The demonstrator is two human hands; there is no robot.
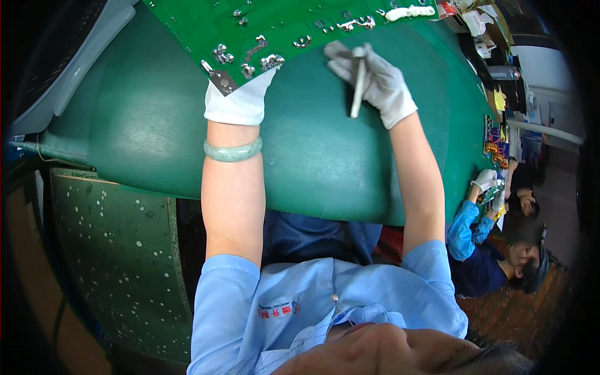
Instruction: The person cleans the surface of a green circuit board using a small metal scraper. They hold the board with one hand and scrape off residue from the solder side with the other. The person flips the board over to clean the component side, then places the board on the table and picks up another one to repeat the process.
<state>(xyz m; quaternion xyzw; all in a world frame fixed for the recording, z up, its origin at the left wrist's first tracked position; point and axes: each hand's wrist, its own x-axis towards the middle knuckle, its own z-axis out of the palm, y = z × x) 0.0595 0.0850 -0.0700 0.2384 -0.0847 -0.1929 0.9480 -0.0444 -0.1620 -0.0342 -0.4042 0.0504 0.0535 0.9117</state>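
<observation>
A large green circuit board [275,25] with shiny solder joints is raised over the far side of the table, one corner pointing toward me. My left hand [236,107], in a white glove, is under that corner and supports the board. Its fingers are hidden behind the board. To the right, my gloved right hand [379,81] is closed around a slim pale pen-like stick [358,90], held nearly upright. The stick's exact kind is unclear. This hand is apart from the board. A strip of white paste [410,12] lies along the board's far right part.
The green-covered table [300,162] stretches beneath both arms. A grey machine casing [94,56] stands at the far left. Along the right edge, boards with coils [495,145] lie near a co-worker [494,262] whose gloved hands hold a small board. Boxes and papers crowd the far right.
</observation>
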